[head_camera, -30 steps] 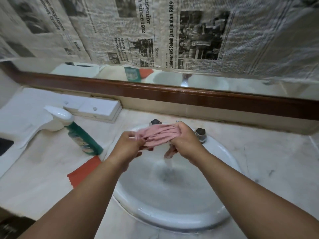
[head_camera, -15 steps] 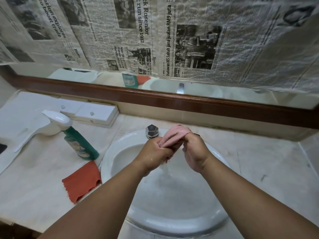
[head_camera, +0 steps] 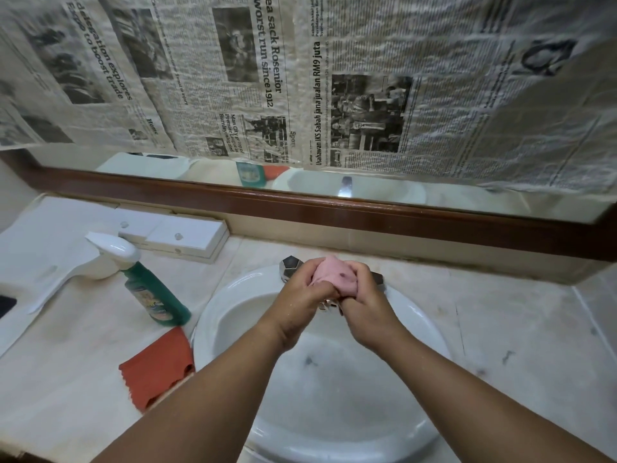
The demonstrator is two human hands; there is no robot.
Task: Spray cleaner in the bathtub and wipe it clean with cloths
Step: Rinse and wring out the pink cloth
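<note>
Left hand and right hand meet at frame centre over the sink. Both hands' fingers grip the balled pink cloth between them, which shows no clear long axis. The bottle and orange cloth sit left on the counter, nearer the left hand.

The head camera is looking forward and down from over the near edge of the sink, facing the mirror and the newspaper that is filling the top of the picture. It is sitting close: both forearms are running in from the bottom edge, and the left hand and right hand are meeting on the cloth just below the centre. The wide lens is taking in the counter on both sides and bowing the straight lines.
</note>
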